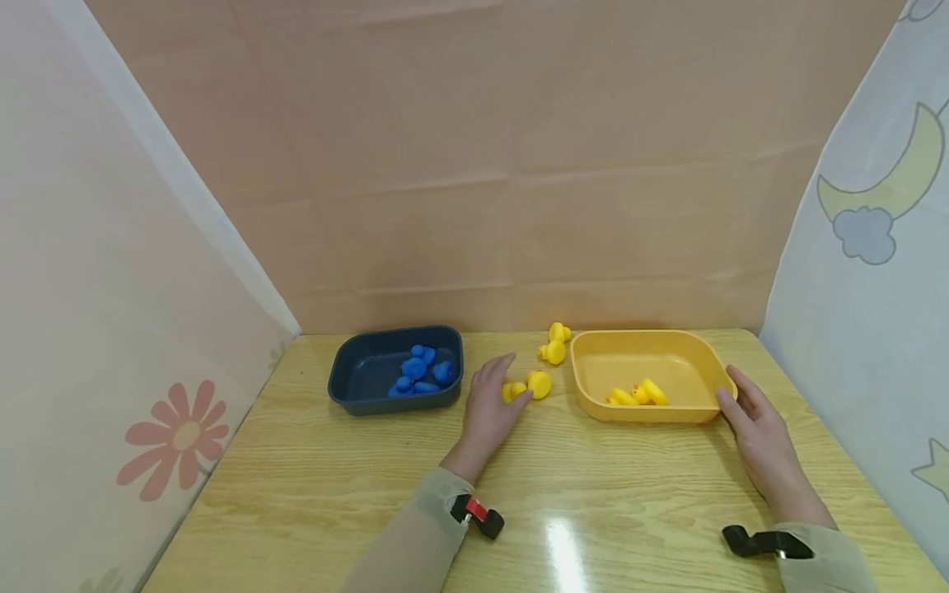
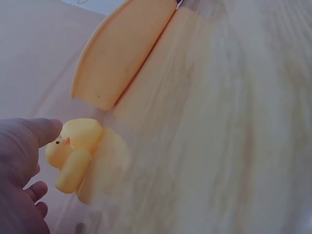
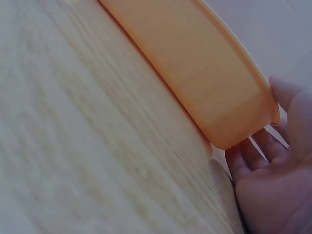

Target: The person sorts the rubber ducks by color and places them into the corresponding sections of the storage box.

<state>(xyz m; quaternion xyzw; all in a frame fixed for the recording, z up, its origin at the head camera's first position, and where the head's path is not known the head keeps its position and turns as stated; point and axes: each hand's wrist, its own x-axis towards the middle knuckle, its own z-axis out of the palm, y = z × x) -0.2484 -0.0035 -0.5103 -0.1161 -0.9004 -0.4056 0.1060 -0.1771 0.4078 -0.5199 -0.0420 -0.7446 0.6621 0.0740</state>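
Observation:
My left hand (image 1: 491,405) reaches beside two yellow rubber ducks (image 1: 539,385) on the table, its thumb and fingers spread apart. In the left wrist view the thumb tip is close to the nearer duck (image 2: 74,168); whether they touch I cannot tell. At the right end of the yellow tray (image 1: 645,414) my right hand (image 1: 764,441) holds the wall, thumb by the rim and fingers around the outside, as the right wrist view also shows. Several yellow ducks (image 1: 651,392) lie in that tray.
A dark blue tray (image 1: 356,375) with several blue toys (image 1: 413,368) stands left of my left hand. Two more yellow ducks (image 1: 553,352) sit near the back edge, left of the yellow tray. Cloth-like walls (image 1: 511,206) enclose the wooden table (image 1: 593,486) at the back and sides.

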